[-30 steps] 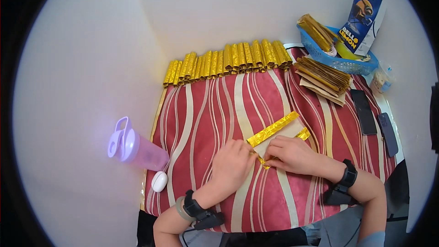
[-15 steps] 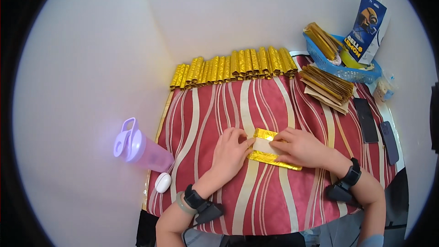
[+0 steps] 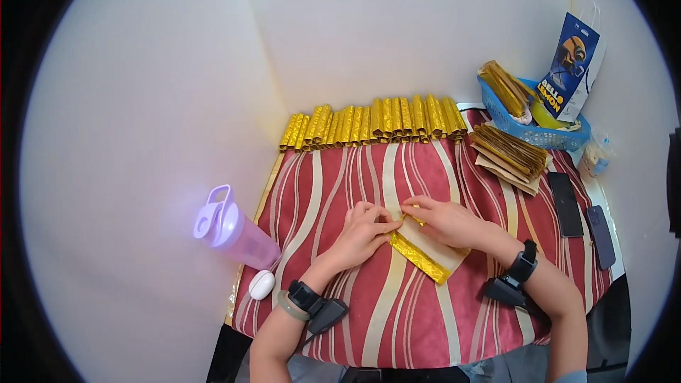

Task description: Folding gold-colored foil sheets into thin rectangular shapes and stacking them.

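A sheet of gold foil paper [image 3: 420, 258] lies slanted on the striped cloth in front of me, its pale inner side up and a gold band folded along the near edge. My left hand [image 3: 363, 232] pinches its left corner between thumb and fingers. My right hand [image 3: 452, 224] reaches across the sheet, with curled fingers gripping the far left edge close to my left fingertips. Its palm hides much of the sheet's right part. Finished-looking gold paper rolls [image 3: 376, 122] lie side by side in a stacked row at the far edge.
Flat gold papers [image 3: 514, 150] are piled at the far right, beside a blue basket [image 3: 525, 131] holding more papers and a blue paper bag [image 3: 567, 67]. Two phones [image 3: 565, 204] and a plastic cup [image 3: 596, 156] sit right. A purple bottle [image 3: 237, 230] and white oval case [image 3: 262, 284] stand left.
The sheet has turned clockwise and more of its pale side shows. My right hand has shifted left to the far edge, nearer my left hand. The whole view has shifted slightly.
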Tool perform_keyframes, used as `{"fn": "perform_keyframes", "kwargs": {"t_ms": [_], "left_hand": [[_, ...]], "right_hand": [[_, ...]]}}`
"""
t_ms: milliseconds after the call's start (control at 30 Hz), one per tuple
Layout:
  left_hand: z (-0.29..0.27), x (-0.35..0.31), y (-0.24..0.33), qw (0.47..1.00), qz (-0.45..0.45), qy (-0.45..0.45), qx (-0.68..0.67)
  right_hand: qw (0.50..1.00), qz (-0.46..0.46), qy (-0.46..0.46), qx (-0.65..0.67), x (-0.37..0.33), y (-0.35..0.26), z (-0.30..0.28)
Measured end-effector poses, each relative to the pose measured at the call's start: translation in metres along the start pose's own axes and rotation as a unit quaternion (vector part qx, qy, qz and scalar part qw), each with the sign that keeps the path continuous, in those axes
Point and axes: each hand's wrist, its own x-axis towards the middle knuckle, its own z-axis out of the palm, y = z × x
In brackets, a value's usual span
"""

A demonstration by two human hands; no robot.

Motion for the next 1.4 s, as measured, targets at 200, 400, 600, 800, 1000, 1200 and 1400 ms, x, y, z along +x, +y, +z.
{"fn": "perform_keyframes", "kwargs": {"t_ms": [200, 400, 600, 800, 1000, 1200, 1400], "left_hand": [[-0.001, 0.008, -0.013, 0.994, 0.022, 0.084, 0.062], [0.003, 0.011, -0.012, 0.993, 0.068, 0.094, 0.035], [0.007, 0.01, 0.0, 0.995, 0.046, 0.09, -0.019], [0.002, 0.001, 0.007, 0.998, -0.033, 0.025, -0.053], [0.0, -0.008, 0.019, 0.998, -0.049, -0.023, 0.019], [-0.005, -0.012, 0.032, 0.992, -0.08, -0.098, -0.02], [-0.002, -0.014, 0.043, 0.987, -0.071, -0.145, -0.021]], "right_hand": [[0.998, -0.038, 0.017, -0.047, 0.001, 0.015, 0.002], [0.991, -0.103, 0.049, -0.073, -0.005, 0.033, 0.007], [0.996, -0.083, 0.005, -0.029, -0.003, 0.024, 0.002], [0.993, -0.089, -0.056, 0.049, -0.008, 0.031, -0.009], [0.987, -0.065, -0.116, 0.094, -0.009, 0.028, -0.018], [0.981, -0.108, -0.132, 0.096, -0.009, 0.036, -0.014], [0.981, -0.125, -0.12, 0.086, -0.01, 0.039, -0.01]]}}
